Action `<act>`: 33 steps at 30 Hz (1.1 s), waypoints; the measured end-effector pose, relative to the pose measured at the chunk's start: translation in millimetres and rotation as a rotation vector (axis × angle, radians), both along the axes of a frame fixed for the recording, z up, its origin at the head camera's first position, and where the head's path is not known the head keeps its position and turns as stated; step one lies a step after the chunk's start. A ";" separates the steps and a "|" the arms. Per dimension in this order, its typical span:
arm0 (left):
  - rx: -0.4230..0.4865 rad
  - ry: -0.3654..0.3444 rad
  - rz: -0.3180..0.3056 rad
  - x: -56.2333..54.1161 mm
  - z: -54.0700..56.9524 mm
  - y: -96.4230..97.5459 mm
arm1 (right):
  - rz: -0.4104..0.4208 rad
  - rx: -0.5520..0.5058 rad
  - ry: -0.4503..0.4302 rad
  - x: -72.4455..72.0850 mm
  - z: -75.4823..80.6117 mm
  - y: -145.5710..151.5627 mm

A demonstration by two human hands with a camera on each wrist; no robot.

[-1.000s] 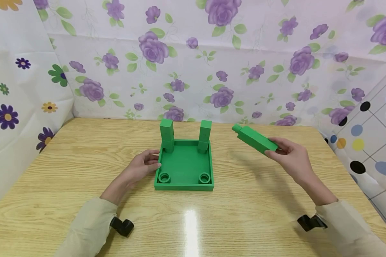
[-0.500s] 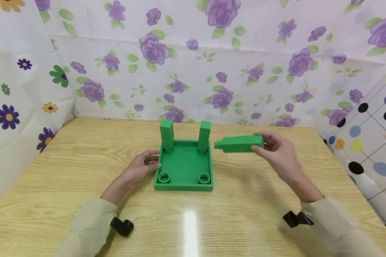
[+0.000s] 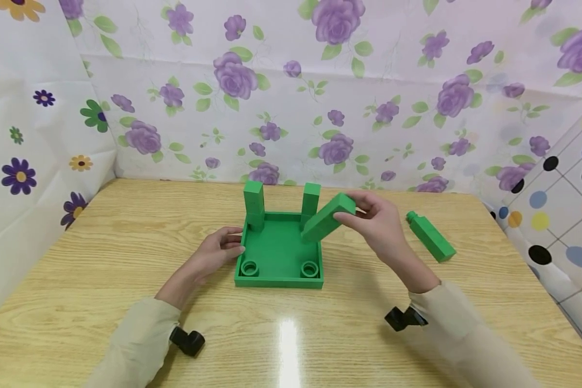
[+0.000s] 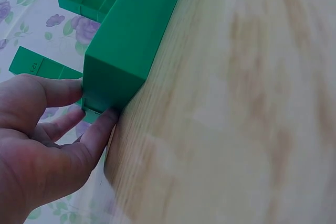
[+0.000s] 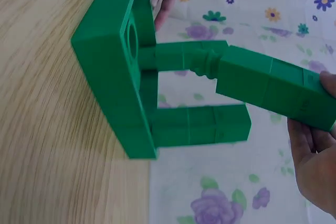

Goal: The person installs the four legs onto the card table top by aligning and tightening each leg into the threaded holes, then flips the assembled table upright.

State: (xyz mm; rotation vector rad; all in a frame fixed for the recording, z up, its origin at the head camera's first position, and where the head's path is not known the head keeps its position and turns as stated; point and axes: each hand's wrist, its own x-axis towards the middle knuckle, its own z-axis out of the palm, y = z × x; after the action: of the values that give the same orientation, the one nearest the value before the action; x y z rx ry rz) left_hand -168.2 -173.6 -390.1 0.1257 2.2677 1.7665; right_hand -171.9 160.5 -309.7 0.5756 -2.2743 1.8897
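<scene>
A square green tray (image 3: 278,253) lies on the table, with two upright square posts, the left post (image 3: 254,205) and the right post (image 3: 311,202), at its far corners. Round sockets mark its near corners, a left socket (image 3: 249,268) and a right socket (image 3: 309,269). My left hand (image 3: 215,253) holds the tray's left wall, thumb at the rim. My right hand (image 3: 375,223) grips a third square post (image 3: 327,218) by its top end. That post tilts over the tray's right side, and its ridged peg (image 5: 207,64) is free of any socket in the right wrist view.
Another green post (image 3: 431,237) with a threaded end lies on the wooden table (image 3: 174,323) to the right, beyond my right forearm. Flowered cloth (image 3: 291,108) stands behind the table, and patterned cloths close both sides.
My right hand has moved left and turned the held post from peg-left to peg-down over the tray. The post lying at right has come into view. My left hand stays put.
</scene>
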 end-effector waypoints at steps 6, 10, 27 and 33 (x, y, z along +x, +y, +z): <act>0.007 0.000 -0.002 -0.3 0.1 1.3 | 0.039 -0.030 -0.066 -5.6 0.5 -24.6; 0.006 0.002 -0.006 -0.8 -0.7 1.0 | 0.085 -0.007 -0.054 -9.6 -2.9 -40.6; 0.003 -0.007 -0.010 -0.6 -3.5 -3.9 | 0.271 0.169 0.087 -0.8 -10.9 -111.3; 0.013 -0.010 -0.027 -0.9 -3.0 -3.4 | 0.313 0.189 0.123 -0.6 -8.5 -122.0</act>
State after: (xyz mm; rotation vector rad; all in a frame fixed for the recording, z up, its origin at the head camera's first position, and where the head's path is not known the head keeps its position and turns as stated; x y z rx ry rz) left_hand -169.1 -176.9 -393.1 0.1489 2.2378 1.7651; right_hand -172.5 38.5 -318.2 1.0995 -2.4113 1.7095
